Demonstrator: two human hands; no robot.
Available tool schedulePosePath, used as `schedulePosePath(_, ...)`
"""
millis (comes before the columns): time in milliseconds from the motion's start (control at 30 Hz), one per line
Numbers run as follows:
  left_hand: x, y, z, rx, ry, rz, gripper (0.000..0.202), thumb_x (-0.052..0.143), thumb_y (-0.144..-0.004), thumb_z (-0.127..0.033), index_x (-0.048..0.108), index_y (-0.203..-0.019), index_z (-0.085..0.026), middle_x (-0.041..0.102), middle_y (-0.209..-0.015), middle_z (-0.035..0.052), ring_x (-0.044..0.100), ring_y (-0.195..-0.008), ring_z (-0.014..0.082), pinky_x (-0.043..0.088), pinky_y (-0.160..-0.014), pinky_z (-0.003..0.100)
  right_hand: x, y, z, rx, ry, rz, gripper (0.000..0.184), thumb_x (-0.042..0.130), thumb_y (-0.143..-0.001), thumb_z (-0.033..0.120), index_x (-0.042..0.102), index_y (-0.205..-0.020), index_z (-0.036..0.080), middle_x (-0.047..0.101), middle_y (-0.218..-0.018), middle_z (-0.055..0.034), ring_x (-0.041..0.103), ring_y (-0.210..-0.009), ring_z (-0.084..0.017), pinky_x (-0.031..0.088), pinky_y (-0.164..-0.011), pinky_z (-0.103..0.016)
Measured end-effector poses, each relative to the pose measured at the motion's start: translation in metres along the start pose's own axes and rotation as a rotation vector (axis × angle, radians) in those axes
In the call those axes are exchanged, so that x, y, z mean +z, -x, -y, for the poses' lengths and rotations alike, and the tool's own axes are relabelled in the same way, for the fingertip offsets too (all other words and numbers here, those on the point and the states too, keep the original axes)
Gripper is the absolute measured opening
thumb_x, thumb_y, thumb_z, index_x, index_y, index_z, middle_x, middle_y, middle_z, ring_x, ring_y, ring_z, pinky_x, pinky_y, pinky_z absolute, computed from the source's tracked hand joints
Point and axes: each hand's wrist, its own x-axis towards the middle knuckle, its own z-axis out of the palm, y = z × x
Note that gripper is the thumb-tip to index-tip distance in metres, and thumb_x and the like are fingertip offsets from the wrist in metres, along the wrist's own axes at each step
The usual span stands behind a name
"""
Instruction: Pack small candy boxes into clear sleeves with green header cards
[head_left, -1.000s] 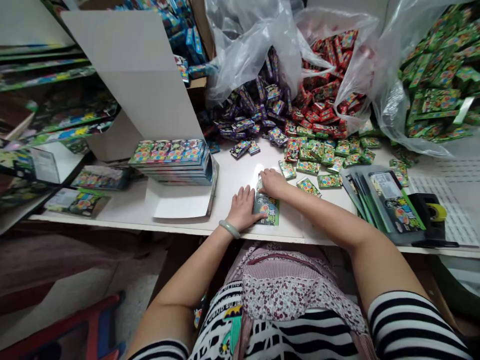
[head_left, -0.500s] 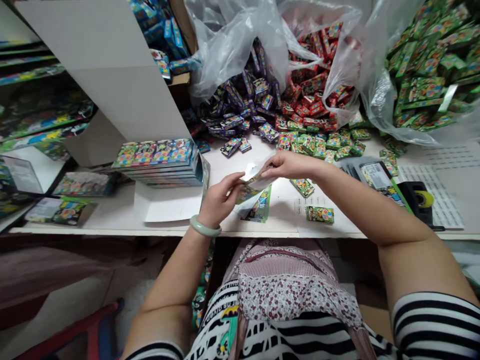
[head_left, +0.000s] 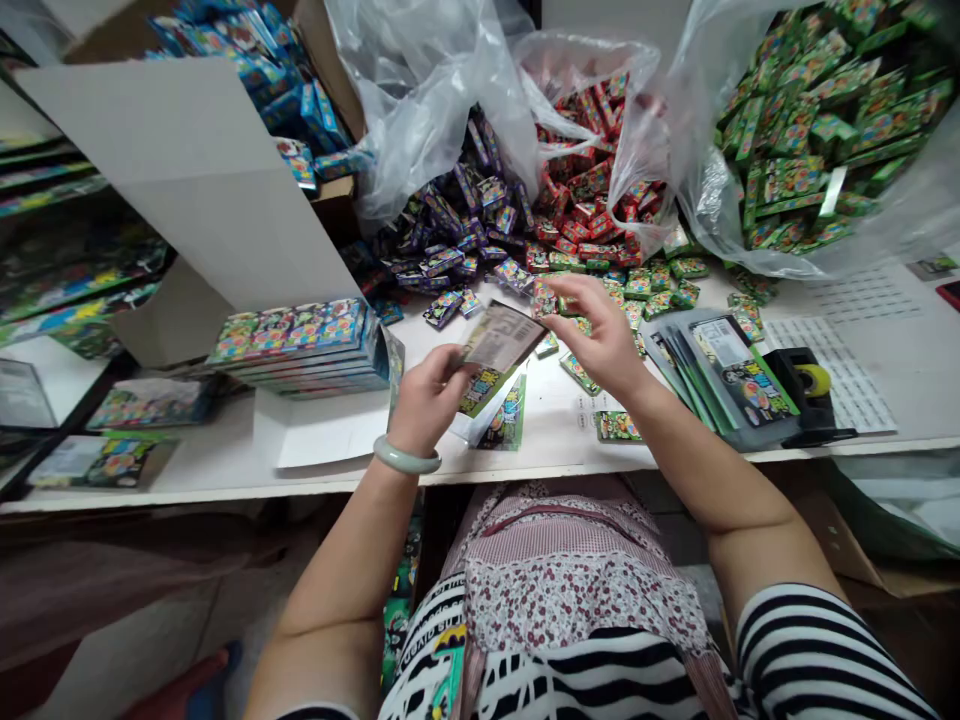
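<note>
My left hand (head_left: pixel 431 395), with a pale green bangle at the wrist, is closed on the lower left edge of a printed plastic bag (head_left: pixel 504 340). The bag is flat and tilted, its pale label panel facing up. My right hand (head_left: pixel 600 335) is at the bag's right corner, thumb and fingers apart; whether the thumb touches the bag I cannot tell. Beneath the held bag, another printed bag (head_left: pixel 508 415) lies on the table. Close to my right wrist lies a small green packet (head_left: pixel 619 426), with another green packet (head_left: pixel 579 372) just behind it.
An open white box (head_left: pixel 322 435) with stacked packets stands at left. Piles of purple packets (head_left: pixel 442 225), red packets (head_left: pixel 589 190) and green packets (head_left: pixel 810 150) spill from plastic bags behind. At right are a stack of printed bags (head_left: pixel 739 375) and a tape dispenser (head_left: pixel 806 390).
My right hand has gone from pinching the bag to spread fingers at its corner. The bag now shows its label side more fully. The whole view has shifted, showing more of the right side.
</note>
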Motion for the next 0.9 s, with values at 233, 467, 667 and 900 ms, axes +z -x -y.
schedulePosePath(233, 0.035, 0.014, -0.009, -0.444, 0.777, 0.095, 0.036, 0.078, -0.073, -0.046, 0.067, -0.091, -0.016, 0.072, -0.081, 0.0035, 0.067, -0.072, 0.0174, 0.055, -0.069, 0.031, 0.025, 0.038, -0.031, 0.283, -0.388, 0.216, 0.028, 0.071, -0.076, 0.042, 0.061, -0.087, 0.019, 0.067, -0.082, -0.0022, 0.064, -0.077, -0.015, 0.055, -0.073, -0.032)
schedulePosePath(467, 0.048, 0.03, 0.006, -0.428, 0.913, 0.103, 0.048, 0.073, -0.082, -0.044, 0.057, -0.122, -0.022, 0.073, -0.095, 0.0054, 0.071, -0.084, 0.0179, 0.058, -0.076, 0.032, 0.024, 0.061, -0.045, 0.53, -0.431, 0.313, 0.029, 0.073, -0.073, 0.04, 0.052, -0.072, 0.019, 0.057, -0.062, 0.0053, 0.056, -0.056, -0.009, 0.051, -0.058, -0.026)
schedulePosePath(667, 0.054, 0.068, 0.005, -0.321, 0.824, 0.116, 0.078, 0.07, -0.087, -0.035, 0.027, -0.151, -0.035, 0.071, -0.106, 0.005, 0.071, -0.092, 0.015, 0.059, -0.078, 0.027, 0.025, 0.098, -0.044, 0.418, -0.332, 0.055, 0.065, 0.074, -0.075, 0.027, 0.046, -0.133, 0.025, 0.066, -0.099, -0.0016, 0.064, -0.084, -0.013, 0.054, -0.079, -0.031)
schedulePosePath(900, 0.037, 0.076, 0.004, -0.402, 0.864, 0.268, 0.087, 0.081, -0.078, -0.03, 0.032, -0.15, -0.033, 0.072, -0.108, 0.006, 0.072, -0.09, 0.0179, 0.06, -0.081, 0.031, 0.033, 0.102, -0.047, 0.34, -0.356, 0.054, 0.062, 0.067, -0.083, 0.029, 0.042, -0.14, 0.03, 0.063, -0.1, -0.0013, 0.056, -0.068, -0.009, 0.053, -0.07, -0.031)
